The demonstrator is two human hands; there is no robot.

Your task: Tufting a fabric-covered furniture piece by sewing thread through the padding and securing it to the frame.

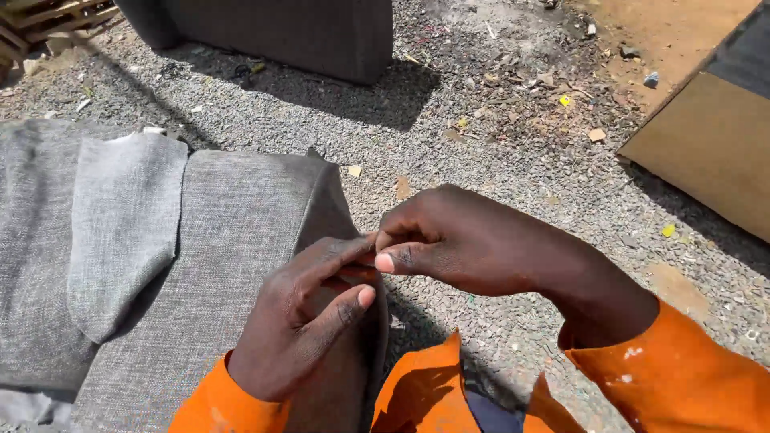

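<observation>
I have only one view, from the camera on the wearer's head, looking steeply down and a little forward over the orange sleeves [682, 377]. It sits close: both hands fill the lower middle, the grey cushion [233, 240] lies left, and gravel ground [497, 136] runs to the top edge.

Fingertips of the left hand [301, 325] and right hand [457, 236] meet over the edge of a grey fabric cushion [224, 265]; whatever sits in their grip is too small to make out. The left hand covers the cushion's near corner, and the cushion runs off the bottom edge. Both orange sleeves [682, 377] are cut by the frame below. A dark upholstered piece [281, 32] is cropped at the top, a brown board [714, 152] at the right, and wooden slats [48, 20] at the upper left corner.
</observation>
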